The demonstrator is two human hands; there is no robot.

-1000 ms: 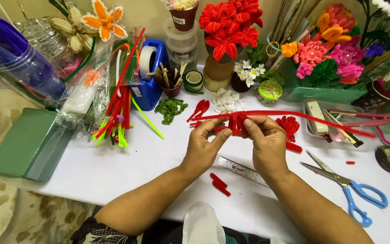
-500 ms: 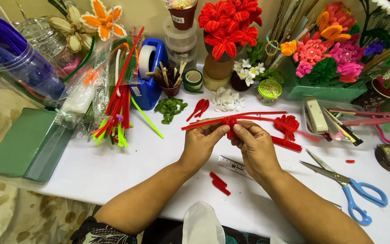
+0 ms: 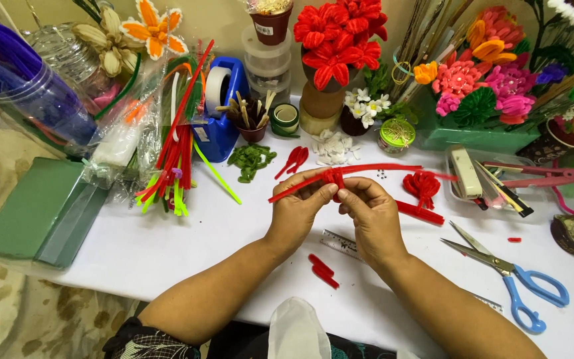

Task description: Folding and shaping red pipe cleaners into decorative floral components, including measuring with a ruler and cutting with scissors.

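Observation:
Both my hands hold one long red pipe cleaner above the white table. A small twisted red bundle sits at its middle, pinched between my left hand and my right hand. The stem runs from lower left up to the right past my fingers. A finished red pipe-cleaner flower piece lies just right of my right hand. Short red cut pieces lie on the table between my forearms.
Blue-handled scissors lie at the right, a clear ruler under my right wrist. A bundle of coloured pipe cleaners, a blue tape dispenser, a green foam block and pots of handmade flowers crowd the back.
My hands have come closer together and slid slightly left along the stem. The red bundle is now tighter between my fingertips, and the stem's left end has tilted lower.

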